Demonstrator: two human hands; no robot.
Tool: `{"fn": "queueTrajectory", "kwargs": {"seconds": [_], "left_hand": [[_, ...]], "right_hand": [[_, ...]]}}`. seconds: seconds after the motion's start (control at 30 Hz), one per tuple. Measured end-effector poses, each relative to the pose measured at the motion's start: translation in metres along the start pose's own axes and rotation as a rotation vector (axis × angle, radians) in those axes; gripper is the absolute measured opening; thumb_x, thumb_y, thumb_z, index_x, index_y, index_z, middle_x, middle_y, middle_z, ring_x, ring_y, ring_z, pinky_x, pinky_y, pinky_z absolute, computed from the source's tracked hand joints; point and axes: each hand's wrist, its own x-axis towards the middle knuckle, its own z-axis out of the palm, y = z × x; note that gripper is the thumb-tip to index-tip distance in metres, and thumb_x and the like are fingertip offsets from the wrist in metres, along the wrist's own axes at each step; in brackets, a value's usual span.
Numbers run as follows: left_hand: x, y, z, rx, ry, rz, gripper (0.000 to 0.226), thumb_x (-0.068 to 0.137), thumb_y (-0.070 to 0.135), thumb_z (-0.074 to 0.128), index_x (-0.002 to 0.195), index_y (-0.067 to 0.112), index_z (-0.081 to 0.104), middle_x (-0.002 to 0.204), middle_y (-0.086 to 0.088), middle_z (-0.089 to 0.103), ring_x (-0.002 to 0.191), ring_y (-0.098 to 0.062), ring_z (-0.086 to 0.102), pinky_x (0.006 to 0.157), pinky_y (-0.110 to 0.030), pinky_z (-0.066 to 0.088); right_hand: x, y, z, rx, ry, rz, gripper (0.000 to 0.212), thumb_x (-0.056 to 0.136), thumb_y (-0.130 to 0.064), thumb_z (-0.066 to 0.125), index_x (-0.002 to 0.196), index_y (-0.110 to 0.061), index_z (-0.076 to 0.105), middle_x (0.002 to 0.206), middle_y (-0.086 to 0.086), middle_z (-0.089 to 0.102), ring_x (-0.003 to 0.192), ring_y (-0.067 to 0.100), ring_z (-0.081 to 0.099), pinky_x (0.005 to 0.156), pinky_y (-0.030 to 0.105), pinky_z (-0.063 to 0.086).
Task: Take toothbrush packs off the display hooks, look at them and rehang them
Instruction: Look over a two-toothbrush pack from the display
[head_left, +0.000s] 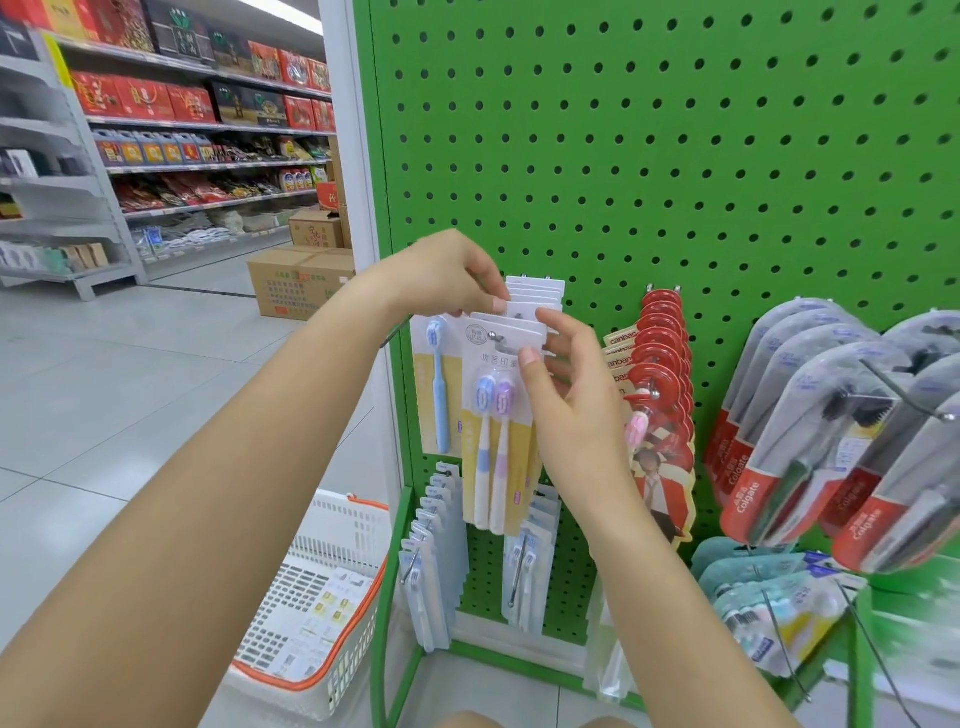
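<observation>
- left hand: fingertips pinch top edge of white pack cards stacked on the hook
- right hand: thumb and forefinger half curled, pinching right edge of front toothbrush pack
- front pack hangs at hook tip, blue and purple brushes
- red packs right of hook; white basket below left on floor

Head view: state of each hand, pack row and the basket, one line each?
left hand: pinches top of the white pack cards behind the front pack
right hand: fingers curled on right edge of front two-brush pack
two-brush pack: on hook, frontmost, upright
red-card packs: hung in a row
Colgate packs: hung, tilted
white basket: on floor, holds packs
</observation>
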Motion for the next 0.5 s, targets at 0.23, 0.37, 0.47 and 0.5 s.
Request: {"fn": "queueTrajectory", "kwargs": {"seconds": [0.23, 0.37, 0.47, 0.5], "left_hand": [[0.002, 0.001, 0.002, -0.114, 0.097, 0.014, 0.011, 0.086, 0.013, 0.073, 0.078, 0.021, 0.070, 0.078, -0.003, 0.070, 0.079, -0.017, 0.063, 0.081, -0.031, 0.058], [-0.004, 0.000, 0.000, -0.080, 0.146, -0.010, 0.010, 0.085, 0.015, 0.074, 0.078, 0.020, 0.072, 0.082, -0.009, 0.074, 0.078, -0.021, 0.066, 0.085, -0.038, 0.058], [-0.011, -0.001, -0.003, -0.018, 0.210, -0.038, 0.004, 0.086, 0.018, 0.073, 0.086, 0.015, 0.075, 0.074, 0.000, 0.071, 0.070, -0.014, 0.065, 0.079, -0.029, 0.057], [-0.014, -0.002, -0.004, -0.005, 0.232, -0.049, 0.005, 0.086, 0.019, 0.073, 0.087, 0.015, 0.075, 0.072, 0.001, 0.070, 0.066, -0.010, 0.062, 0.076, -0.026, 0.055]], "right_hand": [[0.003, -0.001, 0.000, -0.012, 0.004, 0.029, 0.035, 0.099, -0.025, 0.049, 0.134, -0.031, 0.045, 0.126, -0.010, 0.053, 0.122, 0.010, 0.049, 0.104, 0.041, 0.041], [0.002, -0.001, 0.003, -0.009, 0.006, 0.031, 0.036, 0.099, -0.025, 0.049, 0.134, -0.031, 0.045, 0.129, -0.008, 0.054, 0.123, 0.012, 0.049, 0.105, 0.042, 0.041], [0.001, -0.001, 0.004, -0.009, 0.011, 0.023, 0.036, 0.099, -0.024, 0.049, 0.133, -0.031, 0.044, 0.128, -0.005, 0.055, 0.122, 0.012, 0.050, 0.105, 0.041, 0.041], [0.000, -0.001, 0.004, -0.003, 0.010, 0.025, 0.037, 0.099, -0.024, 0.049, 0.134, -0.032, 0.042, 0.126, -0.005, 0.055, 0.121, 0.011, 0.050, 0.105, 0.039, 0.040]]}}
